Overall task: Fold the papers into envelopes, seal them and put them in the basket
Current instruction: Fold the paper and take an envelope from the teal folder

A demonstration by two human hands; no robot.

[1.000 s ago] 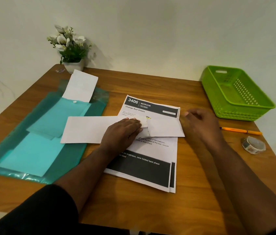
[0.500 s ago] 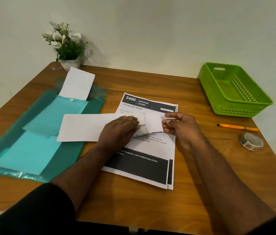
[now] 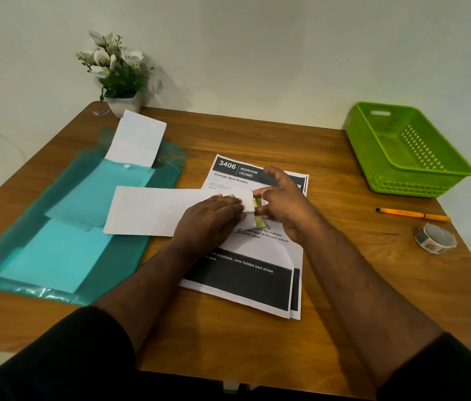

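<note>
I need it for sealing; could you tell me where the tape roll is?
In the head view, the tape roll lies at the table's right edge, just nearer than the orange pen.

sleeves: black, long, pushed up to about the elbows on both arms
forearms: bare
left hand point(image 3: 208, 219): bare, no glove
right hand point(image 3: 284, 204): bare, no glove
</note>
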